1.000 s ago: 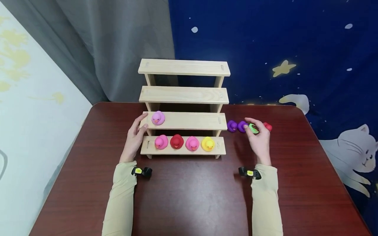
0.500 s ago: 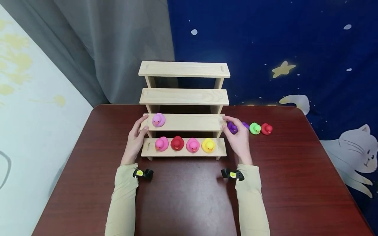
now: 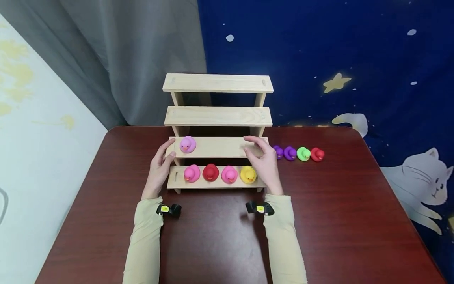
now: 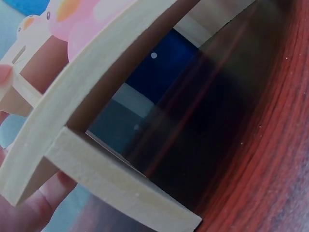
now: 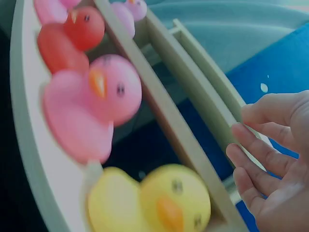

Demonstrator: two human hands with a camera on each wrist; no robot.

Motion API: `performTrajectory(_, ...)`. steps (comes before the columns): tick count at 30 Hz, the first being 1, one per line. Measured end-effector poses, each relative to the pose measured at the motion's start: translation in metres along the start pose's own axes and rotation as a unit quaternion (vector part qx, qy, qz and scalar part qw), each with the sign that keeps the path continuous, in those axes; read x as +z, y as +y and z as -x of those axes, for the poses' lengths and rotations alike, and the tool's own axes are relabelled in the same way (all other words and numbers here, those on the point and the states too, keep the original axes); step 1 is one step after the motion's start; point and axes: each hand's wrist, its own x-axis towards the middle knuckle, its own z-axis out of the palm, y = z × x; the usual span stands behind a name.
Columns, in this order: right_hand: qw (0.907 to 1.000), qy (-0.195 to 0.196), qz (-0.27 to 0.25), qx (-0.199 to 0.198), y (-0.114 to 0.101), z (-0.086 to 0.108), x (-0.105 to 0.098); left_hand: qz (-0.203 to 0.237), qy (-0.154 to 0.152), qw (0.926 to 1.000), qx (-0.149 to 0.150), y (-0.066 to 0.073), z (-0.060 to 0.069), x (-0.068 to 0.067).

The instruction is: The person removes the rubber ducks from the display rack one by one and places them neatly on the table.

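A four-step wooden shelf rack [image 3: 219,116] stands on the table. My left hand [image 3: 159,169] grips the left end of its second step from the bottom, thumb at the front and index finger near the back corner. Beside it on that step sits a lilac rubber duck [image 3: 187,144]. My right hand [image 3: 267,163] hovers over the right part of the same step, thumb and fingers spread with nothing between them. Along the bottom step stand a pink duck [image 3: 192,173], a red duck [image 3: 211,172], another pink duck [image 5: 91,108] and a yellow duck [image 5: 149,200].
Right of the rack, a row on the table holds purple ducks [image 3: 290,153], a green duck [image 3: 304,154] and a red duck [image 3: 317,154]. Grey and blue curtains [image 3: 283,59] hang behind the brown table [image 3: 347,205].
My right hand has moved left from the green duck in the table row, past the purple ducks, to above the second step. My left hand has stayed at the step's end.
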Motion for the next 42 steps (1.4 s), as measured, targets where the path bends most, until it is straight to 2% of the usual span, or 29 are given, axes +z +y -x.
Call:
performTrajectory(10, 0.9982, -0.045, -0.031, -0.024, -0.013, -0.006, 0.031, -0.001, -0.013, 0.9999, -0.008, 0.003, -0.003, -0.004)
performTrajectory(18, 0.9938, -0.101, 0.017, -0.043, 0.012, -0.009, 0.071, 0.018, -0.023, 0.9995, -0.015, 0.003, -0.004, -0.008)
performTrajectory(25, 0.9901, -0.117, 0.024, -0.073, 0.009, -0.014, 0.084, 0.024, -0.027, 0.9989, -0.029, -0.022, -0.012, -0.012)
performTrajectory(27, 0.9890, -0.124, 0.032, -0.074, 0.009, -0.016, 0.087, 0.023, -0.027, 0.9989, -0.029, -0.025, -0.013, -0.012)
performTrajectory(35, 0.9763, -0.184, 0.100, -0.057, 0.010, -0.027, 0.102, 0.027, -0.034, 0.9989, -0.018, -0.006, -0.007, -0.009)
performTrajectory(42, 0.9650, -0.215, 0.136, -0.064, 0.012, -0.029, 0.111, 0.026, -0.031, 0.9989, -0.022, -0.022, -0.012, -0.011)
